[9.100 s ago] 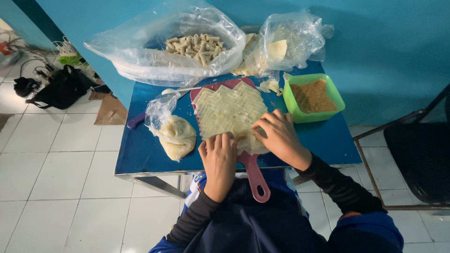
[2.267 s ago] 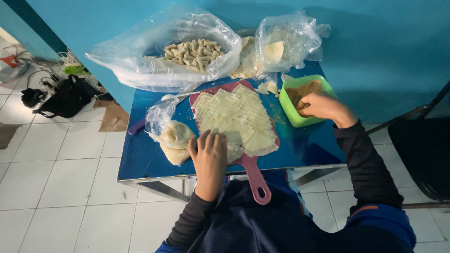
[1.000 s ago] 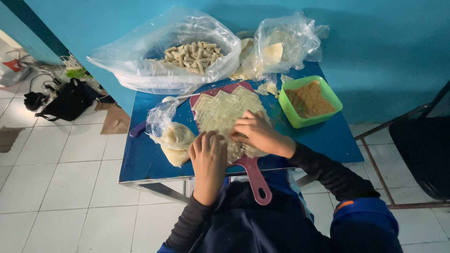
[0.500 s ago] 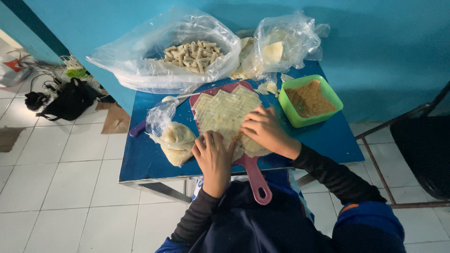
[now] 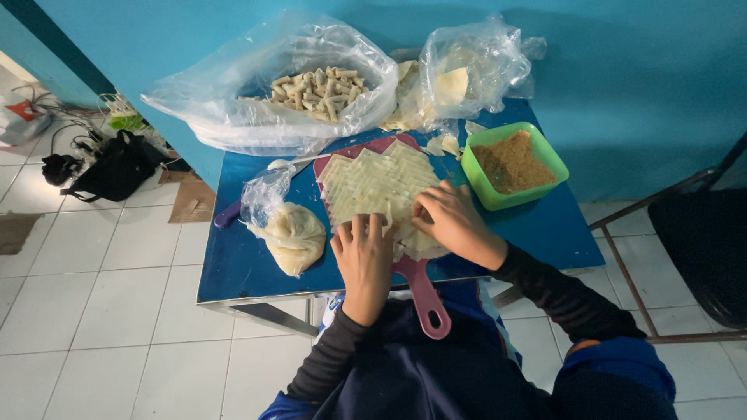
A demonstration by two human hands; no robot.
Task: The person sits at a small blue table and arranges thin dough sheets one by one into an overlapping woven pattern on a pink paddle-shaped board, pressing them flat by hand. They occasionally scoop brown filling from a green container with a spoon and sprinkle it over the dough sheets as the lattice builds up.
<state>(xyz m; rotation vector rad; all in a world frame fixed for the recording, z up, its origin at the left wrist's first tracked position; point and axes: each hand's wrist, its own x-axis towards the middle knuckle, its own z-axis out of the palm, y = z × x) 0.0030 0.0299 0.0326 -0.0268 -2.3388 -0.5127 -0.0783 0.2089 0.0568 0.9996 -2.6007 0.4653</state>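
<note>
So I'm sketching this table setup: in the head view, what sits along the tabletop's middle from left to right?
Purple-handled knife → bagged lump of dough → left hand → right hand, both on the wrappers covering the pink cutting board → green tub of brown filling.

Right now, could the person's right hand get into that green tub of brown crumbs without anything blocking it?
Probably yes. The right hand rests on the pastry sheets on the pink cutting board, and the green tub sits just beyond it, open-topped. Only bare blue table lies between them.

A blue table (image 5: 257,264) carries cutting board (image 5: 424,292), green tub (image 5: 510,198), dough lump (image 5: 294,237).
</note>
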